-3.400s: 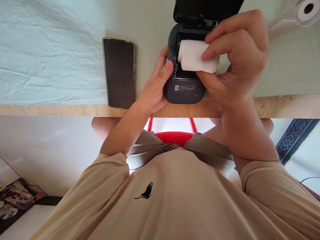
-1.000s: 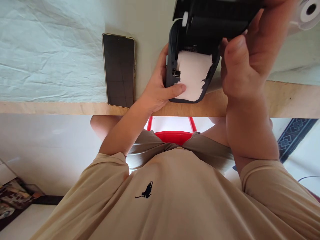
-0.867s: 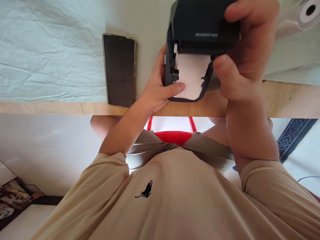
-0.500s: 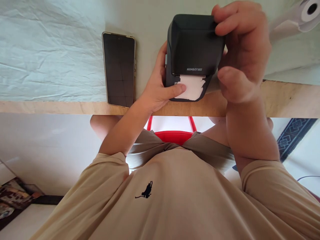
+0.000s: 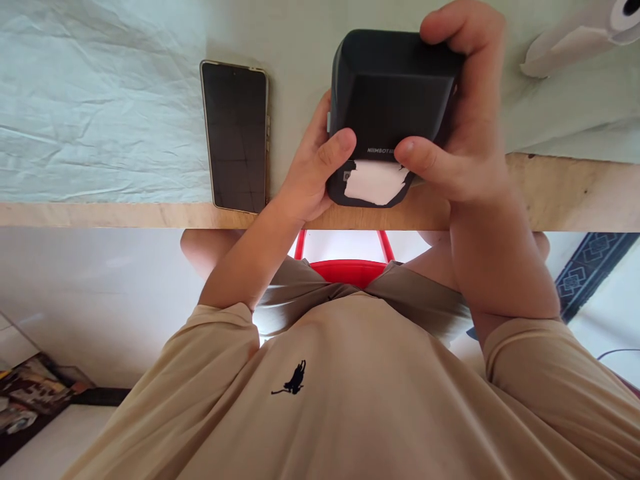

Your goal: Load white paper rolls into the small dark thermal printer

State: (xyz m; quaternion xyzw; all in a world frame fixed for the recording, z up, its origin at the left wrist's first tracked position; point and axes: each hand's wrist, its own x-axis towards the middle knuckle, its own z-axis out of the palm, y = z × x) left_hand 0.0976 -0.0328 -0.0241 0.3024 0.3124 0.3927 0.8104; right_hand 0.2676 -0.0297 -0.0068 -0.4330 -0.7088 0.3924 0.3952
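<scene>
A black NIIMBOT label printer (image 5: 395, 107) is held between both hands above the table's front part. White torn-edged paper (image 5: 376, 183) lies over its front end, below the brand lettering. My left hand (image 5: 317, 160) is closed round the printer's left side, its thumb on the upper face. On the other side, my right hand (image 5: 465, 127) grips the printer with its thumb beside the lettering and a finger at the far right corner. The rest of the fingers are hidden behind the printer.
A smartphone (image 5: 237, 137) with a dark screen lies left of the printer. At the upper right is a white paper roll (image 5: 575, 48). A pale cloth (image 5: 100, 113) covers the table up to its bare wooden front edge (image 5: 570, 197). Below shows a red stool (image 5: 347, 272).
My right hand has closed in on the printer, its thumb now pressing the top. My left thumb has moved off the white paper, up onto the printer's side.
</scene>
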